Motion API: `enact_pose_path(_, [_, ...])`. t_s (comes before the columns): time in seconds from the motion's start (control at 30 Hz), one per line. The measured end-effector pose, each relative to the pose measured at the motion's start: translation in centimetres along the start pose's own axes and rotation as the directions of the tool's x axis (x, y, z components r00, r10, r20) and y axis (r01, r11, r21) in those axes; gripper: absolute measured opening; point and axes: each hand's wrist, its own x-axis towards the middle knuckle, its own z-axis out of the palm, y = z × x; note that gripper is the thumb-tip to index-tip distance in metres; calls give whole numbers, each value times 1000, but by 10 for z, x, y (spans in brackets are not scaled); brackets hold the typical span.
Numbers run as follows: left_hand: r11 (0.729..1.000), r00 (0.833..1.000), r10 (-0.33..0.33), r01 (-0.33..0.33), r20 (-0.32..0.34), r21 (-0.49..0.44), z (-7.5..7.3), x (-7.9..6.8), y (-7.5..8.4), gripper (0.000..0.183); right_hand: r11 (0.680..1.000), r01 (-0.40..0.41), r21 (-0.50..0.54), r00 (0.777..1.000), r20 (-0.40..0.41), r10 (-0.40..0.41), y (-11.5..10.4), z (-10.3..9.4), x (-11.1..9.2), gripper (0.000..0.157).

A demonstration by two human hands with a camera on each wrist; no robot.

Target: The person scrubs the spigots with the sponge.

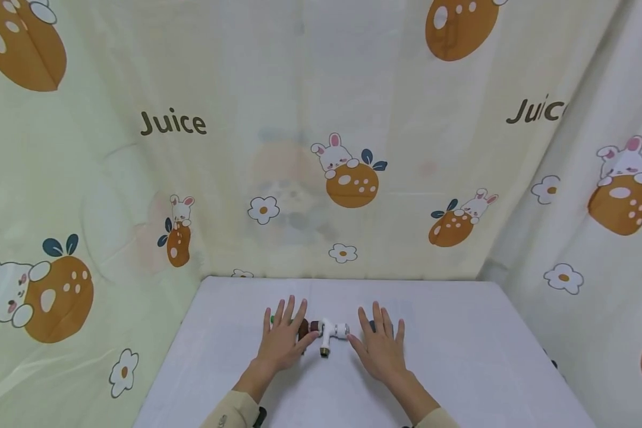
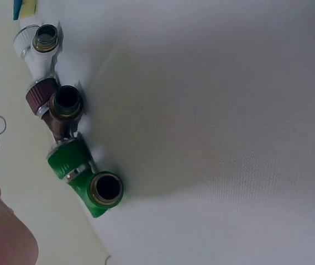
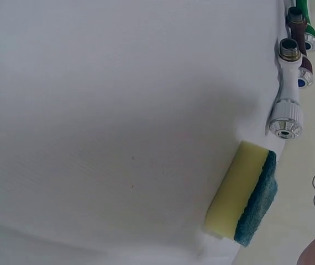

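My left hand [image 1: 282, 345] is held over the table with its fingers spread, gripping nothing. Behind it lie a green tap [image 2: 85, 179] and a brown tap [image 2: 58, 118], partly hidden in the head view. A white tap [image 1: 326, 333] lies between the two hands, its threaded brass end toward me. The right hand [image 1: 381, 351], also with spread fingers, holds nothing. It largely hides a yellow sponge [image 3: 237, 190] with a blue-green scouring side, which lies to the right of the white tap. I cannot tell whether either palm touches the table.
A white cloth [image 1: 444, 321] covers the table. Behind and at both sides hangs a cream curtain [image 1: 267, 71] printed with rabbits, oranges and flowers. Something small and dark [image 1: 553, 364] shows at the table's right edge.
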Motion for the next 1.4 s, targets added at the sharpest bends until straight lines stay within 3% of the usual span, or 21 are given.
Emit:
enact_pose_path(0.2, [999, 999, 32, -32, -17, -5, 7, 3, 3, 79, 999, -29, -23, 1000, 10, 29, 4, 5, 4, 68])
enact_pose_path(0.4, [999, 999, 35, -35, 23, 4, 13, 5, 9, 80, 996, -89, 0, 994, 67, 89, 12, 23, 7, 72])
enact_pose_path(0.7, [997, 997, 66, -67, 48, 39, 8, 11, 23, 78, 990, -137, 42, 981, 144, 129, 18, 41, 8, 81])
enact_pose_path(1.0, [996, 987, 90, -91, 131, 7, 21, 22, 46, 80, 984, -176, 1, 974, 148, 174, 24, 51, -1, 67])
enact_pose_path(1.17, [991, 977, 127, -133, 171, 24, 31, 28, 60, 80, 984, -179, 8, 978, 110, 177, 28, 54, -2, 65])
enact_pose_path(1.4, [990, 961, 111, -129, 254, 56, 44, 30, 68, 83, 981, -186, 51, 982, 44, 184, 25, 47, -1, 66])
